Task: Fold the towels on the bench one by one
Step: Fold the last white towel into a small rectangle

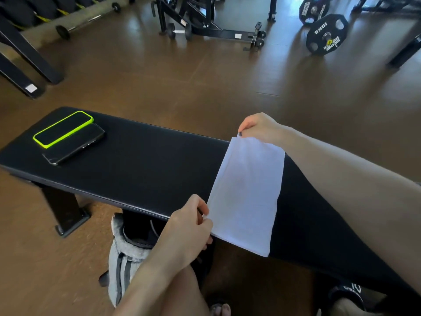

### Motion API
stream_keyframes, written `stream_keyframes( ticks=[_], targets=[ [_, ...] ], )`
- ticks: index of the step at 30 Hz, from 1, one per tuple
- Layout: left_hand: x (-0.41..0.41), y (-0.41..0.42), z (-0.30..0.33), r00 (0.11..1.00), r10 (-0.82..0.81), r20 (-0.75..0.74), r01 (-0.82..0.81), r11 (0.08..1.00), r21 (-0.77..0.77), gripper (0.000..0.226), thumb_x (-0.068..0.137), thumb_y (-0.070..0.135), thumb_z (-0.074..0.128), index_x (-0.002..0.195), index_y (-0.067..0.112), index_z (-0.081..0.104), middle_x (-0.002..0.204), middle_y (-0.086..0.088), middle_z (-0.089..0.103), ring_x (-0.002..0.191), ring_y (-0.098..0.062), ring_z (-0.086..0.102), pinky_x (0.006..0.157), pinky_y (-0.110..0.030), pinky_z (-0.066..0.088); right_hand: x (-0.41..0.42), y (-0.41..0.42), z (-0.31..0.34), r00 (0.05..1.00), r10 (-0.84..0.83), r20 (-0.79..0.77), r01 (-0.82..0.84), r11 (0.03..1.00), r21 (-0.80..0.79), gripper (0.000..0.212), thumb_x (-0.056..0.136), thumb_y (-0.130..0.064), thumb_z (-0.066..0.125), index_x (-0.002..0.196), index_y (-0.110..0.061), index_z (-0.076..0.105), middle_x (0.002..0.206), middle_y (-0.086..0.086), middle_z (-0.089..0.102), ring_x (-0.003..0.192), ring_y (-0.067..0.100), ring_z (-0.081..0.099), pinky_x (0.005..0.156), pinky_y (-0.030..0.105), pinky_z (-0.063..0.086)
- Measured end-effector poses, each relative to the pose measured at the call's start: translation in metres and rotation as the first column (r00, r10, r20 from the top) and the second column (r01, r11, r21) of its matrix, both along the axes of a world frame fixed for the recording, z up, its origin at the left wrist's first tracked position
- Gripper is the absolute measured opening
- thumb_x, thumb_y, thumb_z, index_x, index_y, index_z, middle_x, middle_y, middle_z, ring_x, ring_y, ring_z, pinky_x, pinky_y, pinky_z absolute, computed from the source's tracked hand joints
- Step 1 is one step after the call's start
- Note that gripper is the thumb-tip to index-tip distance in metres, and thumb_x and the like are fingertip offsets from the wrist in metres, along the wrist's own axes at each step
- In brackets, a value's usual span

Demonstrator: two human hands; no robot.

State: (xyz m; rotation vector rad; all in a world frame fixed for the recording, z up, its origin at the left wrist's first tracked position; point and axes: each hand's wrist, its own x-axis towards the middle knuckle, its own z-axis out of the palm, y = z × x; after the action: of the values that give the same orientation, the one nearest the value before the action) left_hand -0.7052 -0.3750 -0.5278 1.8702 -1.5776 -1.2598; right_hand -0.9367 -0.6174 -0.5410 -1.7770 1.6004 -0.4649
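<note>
A person's left hand (190, 222) and right hand (259, 126) each pinch a corner of a white towel (247, 192), stretching its left edge taut between the two grips, apparently to square the next fold; the cloth lies across the black bench (141, 160).

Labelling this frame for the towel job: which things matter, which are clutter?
Job:
towel, across the bench
bench
left hand, pinching the near edge
right hand, pinching the far corner

Clutter:
green-cased phone
dark phone
grey bag on the floor
weight plates
dumbbell
</note>
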Motion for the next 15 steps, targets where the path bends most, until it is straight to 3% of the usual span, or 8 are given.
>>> stream_keyframes(
  ticks=[4,8,12,15],
  targets=[
    [0.003,-0.004,-0.005,0.999,-0.005,0.037,0.004,1.0,0.028,0.009,0.092,0.013,0.05,0.094,0.022,0.049,0.081,-0.004,0.068,0.068,-0.014,0.071,0.065,-0.042,0.062,0.0,0.002,-0.003,1.0,0.009,0.009,-0.009,1.0,0.012,0.02,0.087,-0.013,0.058,0.093,-0.021,0.075,0.101,0.001,0.073,0.075,0.019,0.061,0.047,0.018,0.043],
    [0.004,-0.005,-0.006,0.999,-0.027,0.043,0.026,0.999,0.027,0.012,0.091,0.011,0.049,0.092,0.023,0.049,0.082,-0.007,0.065,0.066,-0.014,0.071,0.064,-0.043,0.061,-0.004,0.003,0.006,0.99,0.13,-0.052,-0.12,0.981,0.155,0.03,0.086,-0.021,0.053,0.098,-0.041,0.071,0.109,0.002,0.069,0.089,0.025,0.062,0.059,0.033,0.047],
    [0.004,-0.004,-0.005,0.999,-0.03,0.016,0.031,0.999,-0.012,0.015,0.091,0.009,0.05,0.089,0.024,0.05,0.08,-0.008,0.064,0.064,-0.013,0.07,0.062,-0.04,0.061,-0.007,0.002,0.024,0.969,0.236,-0.079,-0.214,0.953,0.215,0.025,0.081,-0.019,0.059,0.095,-0.035,0.072,0.109,0.0,0.069,0.102,0.023,0.061,0.077,0.039,0.051],
    [0.005,-0.001,-0.004,0.999,-0.043,0.006,0.043,0.998,-0.035,0.017,0.092,0.009,0.051,0.089,0.026,0.051,0.08,-0.007,0.064,0.063,-0.011,0.07,0.062,-0.039,0.061,-0.01,0.001,0.035,0.953,0.285,-0.1,-0.26,0.942,0.212,0.021,0.086,-0.009,0.058,0.091,-0.024,0.071,0.1,0.004,0.066,0.085,0.02,0.054,0.07,0.032,0.043]
  ],
)
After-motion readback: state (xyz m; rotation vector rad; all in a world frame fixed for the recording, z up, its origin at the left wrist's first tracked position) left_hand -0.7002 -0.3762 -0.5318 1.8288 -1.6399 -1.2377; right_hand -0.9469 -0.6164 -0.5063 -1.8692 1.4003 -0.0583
